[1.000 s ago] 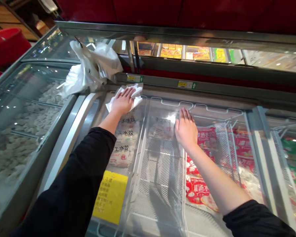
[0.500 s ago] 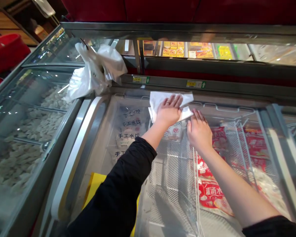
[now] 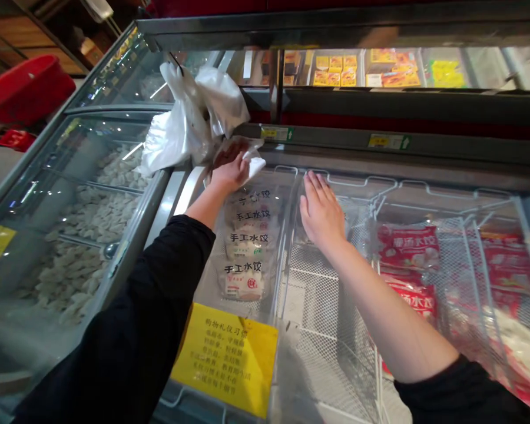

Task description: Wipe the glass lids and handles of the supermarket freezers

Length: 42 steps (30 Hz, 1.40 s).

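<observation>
Holding wipe [image 3: 256, 167] w/ L hand [image 3: 231, 172], nr plastic bags [image 3: 176, 132].
R hand [image 3: 323, 211] flat, palm down on glass [image 3: 291, 359]; dumpling packs [image 3: 246, 268] under.

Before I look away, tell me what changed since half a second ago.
The left hand and white cloth moved left toward the plastic bags, uncovering more of the yellow sign. The right hand shifted left too. The plastic bags and dumpling packs stayed put.

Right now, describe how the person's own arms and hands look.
The left sleeve and right sleeve are plain black, without visible markings. The left one ends partway along the left forearm; the right one leaves more of the right forearm bare. The left hand and right hand wear no gloves.
</observation>
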### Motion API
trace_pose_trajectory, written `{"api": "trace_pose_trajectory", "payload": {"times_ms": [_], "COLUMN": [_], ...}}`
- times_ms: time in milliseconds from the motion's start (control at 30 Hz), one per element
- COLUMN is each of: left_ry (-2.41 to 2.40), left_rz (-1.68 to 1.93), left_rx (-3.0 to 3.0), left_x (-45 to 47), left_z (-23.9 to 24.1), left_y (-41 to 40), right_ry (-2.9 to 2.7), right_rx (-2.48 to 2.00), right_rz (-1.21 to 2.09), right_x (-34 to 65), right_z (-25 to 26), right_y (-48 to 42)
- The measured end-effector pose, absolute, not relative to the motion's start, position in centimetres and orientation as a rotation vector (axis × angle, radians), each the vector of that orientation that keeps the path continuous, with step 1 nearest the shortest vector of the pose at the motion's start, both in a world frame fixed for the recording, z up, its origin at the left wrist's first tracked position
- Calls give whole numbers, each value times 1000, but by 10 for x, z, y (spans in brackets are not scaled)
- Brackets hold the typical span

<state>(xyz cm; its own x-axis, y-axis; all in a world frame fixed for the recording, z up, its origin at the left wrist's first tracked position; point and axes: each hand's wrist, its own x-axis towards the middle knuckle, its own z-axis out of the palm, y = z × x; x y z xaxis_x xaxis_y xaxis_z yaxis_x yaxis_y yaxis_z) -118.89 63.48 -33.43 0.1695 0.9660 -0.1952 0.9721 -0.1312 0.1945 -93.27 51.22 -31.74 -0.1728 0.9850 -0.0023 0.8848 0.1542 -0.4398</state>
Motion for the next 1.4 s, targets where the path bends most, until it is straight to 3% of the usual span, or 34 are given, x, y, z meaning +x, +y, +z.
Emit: {"api": "trace_pose_trajectory", "payload": {"times_ms": [333,633,1033,1167,1400], "left_ry": [1879,1649,1462,1423,1642], "left_rz": [-38,-106,-97,-75,36], "left_rx": [2158,2389,2509,2529,2413], "left_x": [-1196,-1192,-1140,-1146,-1152], "left_z": [-329,-284,-259,-263,-284], "left_y": [587,419,209,222,349], "right_ry": [-2147,-2156,-2154,-2153,-2016], "right_rx": [-1805,-1839,-1763,-1753,-1811], "right_rz": [502,528,535,569,501], "right_x": [-966,-969,-956,-944,-940], "right_z": [-333,-319,-309,-303,-300], "right_y": [517,458,344,313,298]}}
